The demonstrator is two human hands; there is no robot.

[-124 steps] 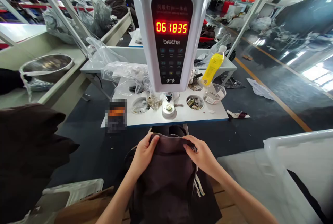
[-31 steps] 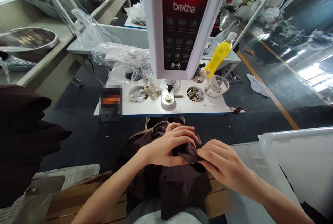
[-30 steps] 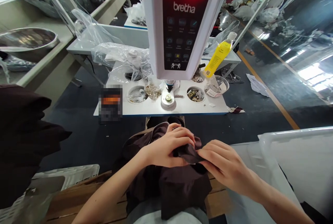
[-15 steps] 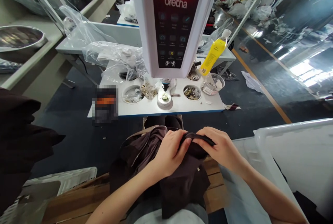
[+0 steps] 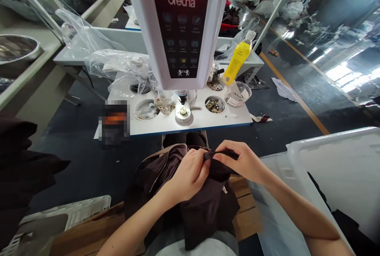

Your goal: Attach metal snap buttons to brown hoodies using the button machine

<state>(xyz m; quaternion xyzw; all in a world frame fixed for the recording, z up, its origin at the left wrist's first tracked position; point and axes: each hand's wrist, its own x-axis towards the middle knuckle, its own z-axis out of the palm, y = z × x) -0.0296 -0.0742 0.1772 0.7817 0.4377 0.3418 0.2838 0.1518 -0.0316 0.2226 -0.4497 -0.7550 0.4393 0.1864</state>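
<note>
A dark brown garment [image 5: 204, 208] lies bunched on my lap, in front of a white "bretha" press machine [image 5: 178, 22] with a red counter. My left hand [image 5: 188, 176] is closed on a fold of the garment's upper edge. My right hand [image 5: 240, 161] pinches the same dark edge right beside it, fingers nearly touching the left. The machine's round die [image 5: 183, 111] sits on the white work table [image 5: 190, 123] just beyond my hands.
Round wells of metal fittings [image 5: 215, 104] are set in the table. A yellow bottle [image 5: 236, 61], a clear cup [image 5: 238, 94] and plastic bags [image 5: 118, 65] stand behind. A white bin [image 5: 335, 169] is at my right, dark garments [image 5: 20, 169] and a white crate [image 5: 68, 212] at my left.
Both hands have gone from spreading the garment flat to bunching and pinching its upper edge together, and have risen slightly toward the table. My view has dipped and shifted.
</note>
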